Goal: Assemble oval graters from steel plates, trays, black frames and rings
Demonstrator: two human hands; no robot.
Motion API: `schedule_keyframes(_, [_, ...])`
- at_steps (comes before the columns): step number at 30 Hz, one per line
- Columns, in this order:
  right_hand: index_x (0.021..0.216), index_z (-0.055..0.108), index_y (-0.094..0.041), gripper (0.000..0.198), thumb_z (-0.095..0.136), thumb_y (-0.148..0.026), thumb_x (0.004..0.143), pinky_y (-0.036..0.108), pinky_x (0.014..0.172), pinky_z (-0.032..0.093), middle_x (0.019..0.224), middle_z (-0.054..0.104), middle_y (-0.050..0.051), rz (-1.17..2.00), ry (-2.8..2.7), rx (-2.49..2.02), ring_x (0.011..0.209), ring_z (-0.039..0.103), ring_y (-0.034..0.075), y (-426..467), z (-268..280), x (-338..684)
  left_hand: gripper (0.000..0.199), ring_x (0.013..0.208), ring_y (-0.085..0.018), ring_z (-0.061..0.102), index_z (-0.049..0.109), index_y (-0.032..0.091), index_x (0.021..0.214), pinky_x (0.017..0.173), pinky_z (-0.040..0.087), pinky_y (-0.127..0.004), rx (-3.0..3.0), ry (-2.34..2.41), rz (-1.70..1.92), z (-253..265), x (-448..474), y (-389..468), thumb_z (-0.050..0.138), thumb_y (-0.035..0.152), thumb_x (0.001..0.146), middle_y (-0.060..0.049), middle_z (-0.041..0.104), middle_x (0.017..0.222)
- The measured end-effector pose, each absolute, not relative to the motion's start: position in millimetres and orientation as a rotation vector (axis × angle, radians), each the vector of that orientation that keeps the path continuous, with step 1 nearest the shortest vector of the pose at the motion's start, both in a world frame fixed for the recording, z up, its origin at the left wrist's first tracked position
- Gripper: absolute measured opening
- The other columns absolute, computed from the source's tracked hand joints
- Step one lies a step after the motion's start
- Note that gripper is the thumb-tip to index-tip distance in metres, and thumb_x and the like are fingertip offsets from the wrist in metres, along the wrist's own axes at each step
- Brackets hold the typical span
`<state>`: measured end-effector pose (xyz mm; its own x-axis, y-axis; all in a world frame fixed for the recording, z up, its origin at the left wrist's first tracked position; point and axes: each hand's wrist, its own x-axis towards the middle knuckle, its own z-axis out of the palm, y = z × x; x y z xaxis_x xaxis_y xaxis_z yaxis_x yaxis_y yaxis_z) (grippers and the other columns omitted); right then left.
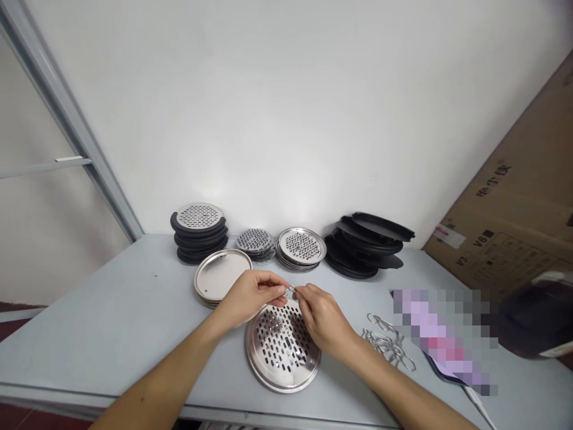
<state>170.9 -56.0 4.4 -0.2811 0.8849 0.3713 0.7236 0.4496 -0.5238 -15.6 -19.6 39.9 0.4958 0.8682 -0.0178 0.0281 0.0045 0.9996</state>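
My left hand (252,296) and my right hand (323,316) meet in front of me, both closed in a pinch. Between their fingertips shows a small bent metal wire piece (292,289), its ends partly hidden by the fingers. Just below the hands a round, shiny metal plate with slotted holes (286,358) lies on the table. To the right of my right forearm, a loose pile of bent wire pieces (388,345) rests on the tabletop. A stack of smooth shallow metal discs (224,272) stands behind my left hand.
Along the wall stand black-rimmed slotted discs (199,224), small perforated discs (254,240), larger perforated plates (302,246) and black pans (369,242). A blurred-out device with a cable (478,409) lies at right, near a dark object (535,316) and a cardboard box (505,221).
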Motion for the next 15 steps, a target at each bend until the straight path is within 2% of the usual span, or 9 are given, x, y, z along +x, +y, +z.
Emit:
schedule_keyframes(6, [0.087,0.058,-0.017,0.022,0.038,-0.010,0.091,0.029,0.070,0.041,0.080,0.061,0.005,0.349,-2.036,-1.320,0.074,0.057,0.019,-56.2,3.6,170.2,0.016,0.088,-0.019,0.066,0.074,0.017,0.088,0.081,0.052,-0.030,1.730,0.955,0.955,37.0,-9.4,-22.7,0.067,0.030,0.081,-0.006,0.072,0.090])
schedule_keyframes(15, [0.084,0.060,-0.018,0.024,0.038,-0.011,0.092,0.028,0.070,0.041,0.078,0.063,0.005,0.449,-1.973,-1.285,0.074,0.058,0.018,-54.6,3.9,167.2,0.010,0.074,-0.016,0.066,0.073,0.018,0.077,0.071,0.051,-0.024,1.728,1.126,1.047,35.1,-0.4,-28.5,0.067,0.026,0.078,-0.002,0.073,0.076])
